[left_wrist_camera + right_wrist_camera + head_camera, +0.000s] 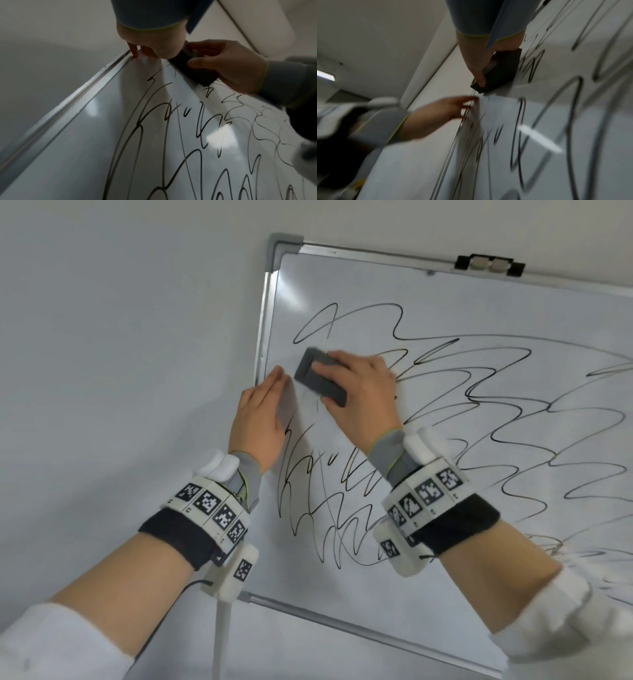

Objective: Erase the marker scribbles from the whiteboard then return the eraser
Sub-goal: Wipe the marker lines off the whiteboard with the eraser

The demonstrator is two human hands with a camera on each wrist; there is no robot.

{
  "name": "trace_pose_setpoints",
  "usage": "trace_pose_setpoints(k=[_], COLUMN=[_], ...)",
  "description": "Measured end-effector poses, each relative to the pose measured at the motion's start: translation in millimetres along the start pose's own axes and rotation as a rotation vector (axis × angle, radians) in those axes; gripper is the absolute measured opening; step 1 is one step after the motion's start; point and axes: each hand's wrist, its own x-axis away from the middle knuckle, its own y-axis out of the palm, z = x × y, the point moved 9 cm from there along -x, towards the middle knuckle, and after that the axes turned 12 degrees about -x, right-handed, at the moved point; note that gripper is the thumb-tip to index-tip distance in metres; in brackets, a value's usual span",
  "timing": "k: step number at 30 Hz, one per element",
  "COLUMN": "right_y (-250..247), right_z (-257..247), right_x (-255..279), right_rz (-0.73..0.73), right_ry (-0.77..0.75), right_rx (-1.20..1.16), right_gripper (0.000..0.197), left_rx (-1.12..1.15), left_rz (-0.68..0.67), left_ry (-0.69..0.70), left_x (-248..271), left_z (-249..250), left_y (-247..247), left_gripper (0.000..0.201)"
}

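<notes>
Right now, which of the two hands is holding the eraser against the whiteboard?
The right hand grips the dark eraser. The left hand holds nothing; its straight fingers rest on the whiteboard near its left edge.

grey eraser [320, 378], black scribbles [513, 419], white whiteboard [428, 587]

A: Whiteboard [445, 542] face smooth and glossy, throwing back bright glare patches; frame [263, 313] brushed silver metal with a matt grey plastic corner cap [282, 246].

B: Noted; eraser [320, 376] matt dark grey, fuzzy felt along its edge; wrist cuffs [387, 451] ribbed grey knit cloth; wall [120, 337] matt, flat.
</notes>
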Motion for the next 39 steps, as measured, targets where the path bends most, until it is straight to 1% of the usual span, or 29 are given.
trace_pose_setpoints(k=[2, 4, 6, 10, 13, 15, 17, 20, 22, 24, 28, 30, 32, 36, 39], right_y=[15, 19, 15, -1, -2, 9, 27, 43, 41, 37, 32, 35, 42, 61, 59], right_z=[-4, -3, -2, 5, 5, 3, 1, -2, -6, -9, -8, -11, -15, -20, -21], right_x=[22, 29, 18, -27, -33, -13, 19, 55, 56, 42, 14, 21, 40, 81, 76], right_rz=[-0.023, -0.029, -0.042, -0.026, 0.009, 0.006, -0.034, -0.054, -0.038, -0.05, -0.05, -0.055, -0.066, -0.152, -0.197], right_ry=[-0.022, -0.013, 0.021, 0.111, 0.131, 0.096, 0.041, -0.008, -0.033, -0.045, 0.016, 0.005, -0.043, -0.098, -0.117], right_rx=[0.02, 0.027, 0.023, 0.028, 0.01, 0.006, 0.007, 0.027, 0.033, 0.032, 0.022, 0.016, 0.022, 0.0, 0.006], right_gripper=[0.046, 0.046, 0.046, 0.044, 0.044, 0.044, 0.043, 0.042, 0.044, 0.043, 0.042, 0.042, 0.044, 0.048, 0.048], left_rx=[0.014, 0.016, 0.029, 0.036, 0.042, 0.059, 0.072, 0.087, 0.095, 0.102, 0.099, 0.101, 0.108, 0.111, 0.107], left_rz=[-0.009, -0.021, -0.027, -0.039, -0.031, -0.027, -0.021, -0.044, -0.048, -0.036, -0.025, -0.033, -0.039, -0.073, -0.075], left_ry=[0.004, 0.005, 0.016, 0.023, 0.03, 0.029, 0.033, 0.054, 0.064, 0.069, 0.063, 0.064, 0.068, 0.077, 0.086], left_x=[-2, -3, -4, -5, -5, -5, -5, -4, -4, -5, -6, -5, -4, -3, -2], left_z=[-1, 0, 0, 0, -1, -3, -6, -7, -8, -10, -13, -13, -15, -17, -19], left_y=[0, 1, 1, 2, 2, 3, 2, 2, 1, 0, 2, 4, 5, 8, 7], left_gripper=[0.064, 0.063, 0.062, 0.062, 0.062, 0.061, 0.06, 0.06, 0.061, 0.063, 0.067, 0.066, 0.064, 0.07, 0.067])
